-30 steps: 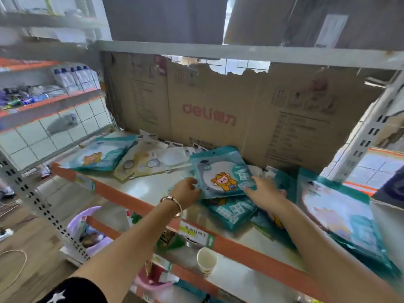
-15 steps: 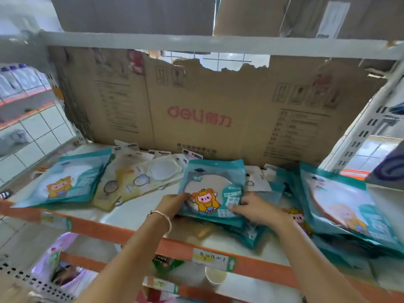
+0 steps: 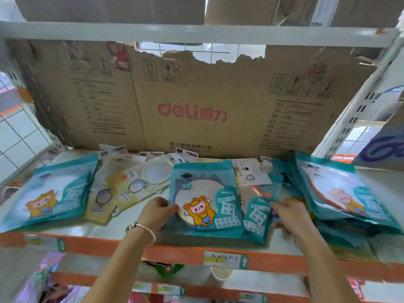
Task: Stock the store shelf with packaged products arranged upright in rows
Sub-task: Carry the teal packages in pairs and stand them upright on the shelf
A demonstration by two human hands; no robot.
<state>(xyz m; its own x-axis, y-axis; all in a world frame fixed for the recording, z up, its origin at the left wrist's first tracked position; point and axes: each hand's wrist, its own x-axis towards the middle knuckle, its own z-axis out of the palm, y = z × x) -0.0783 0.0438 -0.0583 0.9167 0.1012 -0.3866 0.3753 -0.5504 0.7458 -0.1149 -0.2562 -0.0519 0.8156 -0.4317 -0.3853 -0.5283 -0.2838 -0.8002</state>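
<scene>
A teal packet with a cartoon figure (image 3: 205, 200) lies flat in the middle of the shelf (image 3: 131, 248). My left hand (image 3: 156, 212) grips its left edge, thumb on top. My right hand (image 3: 288, 215) holds the right edge of a second teal packet (image 3: 259, 217) tucked partly under the first. More teal packets lie in a pile at the left (image 3: 50, 193) and in a leaning stack at the right (image 3: 341, 193). Yellowish packets (image 3: 129, 184) lie flat between the left pile and the middle one.
A large torn cardboard sheet (image 3: 192, 110) printed "deli" stands along the shelf's back. A white upright (image 3: 358, 110) rises at the right. The orange front rail carries a price label (image 3: 225, 259). A paper cup (image 3: 220, 275) stands on the shelf below.
The view has moved closer and more square to the shelf. My hands have drawn the middle teal packet toward the front edge; my right hand shifted onto the packet beneath it.
</scene>
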